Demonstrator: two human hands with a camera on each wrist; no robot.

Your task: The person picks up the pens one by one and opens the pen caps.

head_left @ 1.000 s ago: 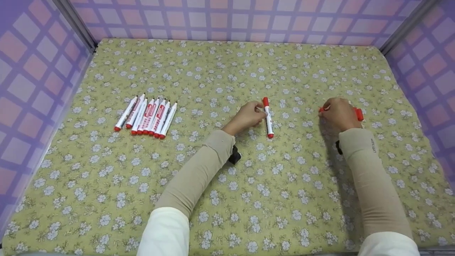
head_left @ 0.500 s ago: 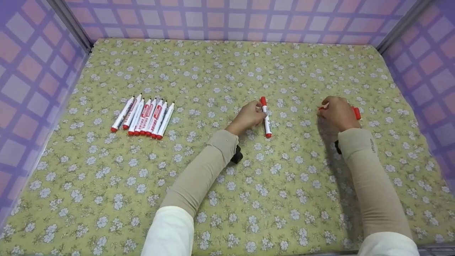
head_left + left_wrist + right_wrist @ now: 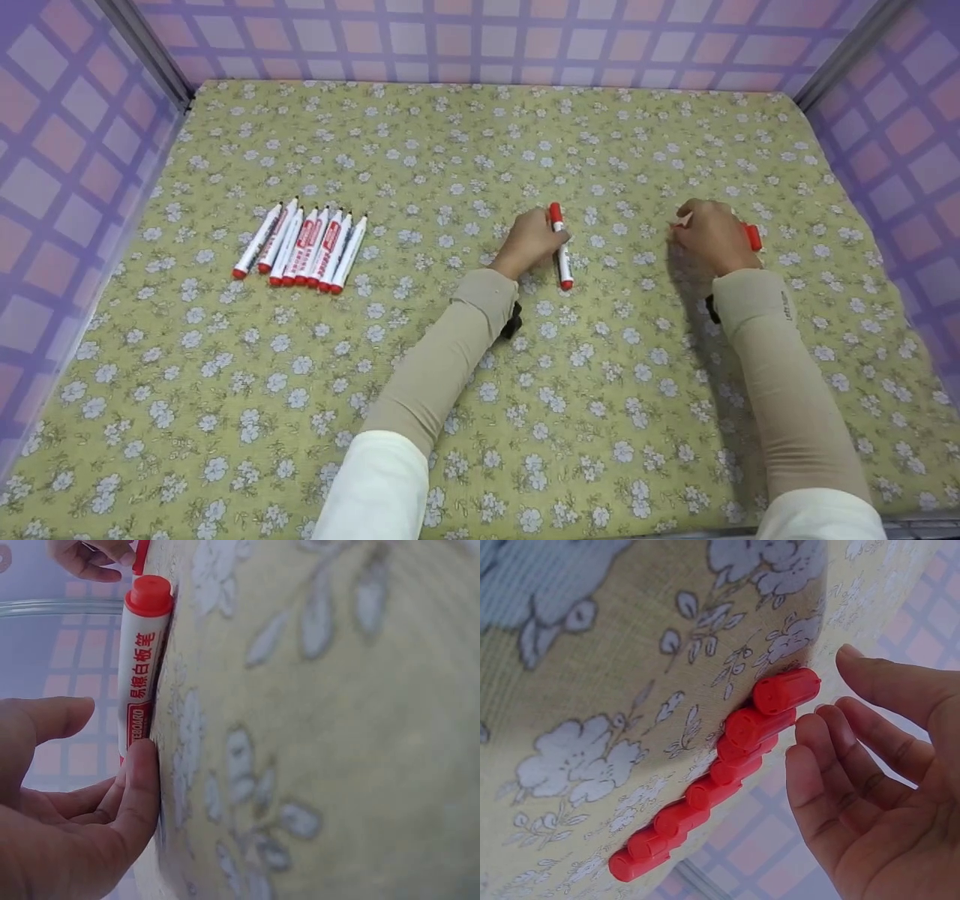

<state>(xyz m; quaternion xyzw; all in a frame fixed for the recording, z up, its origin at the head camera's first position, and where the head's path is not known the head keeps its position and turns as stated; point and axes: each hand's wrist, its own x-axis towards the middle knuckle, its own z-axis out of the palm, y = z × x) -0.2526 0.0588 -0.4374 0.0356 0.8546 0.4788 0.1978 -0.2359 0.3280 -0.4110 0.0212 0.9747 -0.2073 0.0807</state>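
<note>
A red-capped white whiteboard marker point(image 3: 565, 262) lies on the floral cloth near the middle. My left hand point(image 3: 531, 241) reaches to its left side. In the left wrist view the thumb point(image 3: 64, 716) stands apart from the marker, while a fingertip point(image 3: 142, 754) is at its barrel; I cannot tell whether it touches. Further right, my right hand point(image 3: 712, 236) hovers by a row of red marker caps point(image 3: 716, 772), mostly hidden under it in the head view. The right wrist view shows its fingers relaxed, with nothing held, just beside the nearest caps.
Several uncapped white markers with red ends point(image 3: 304, 247) lie side by side at the left of the cloth. A yellow-green floral cloth point(image 3: 480, 150) covers the table. Checked purple and pink panels point(image 3: 487, 37) enclose the back and both sides.
My left hand has shifted slightly right, its thumb now overlapping the marker in the head view. The right hand has hardly moved. Markers and caps stay where they lay.
</note>
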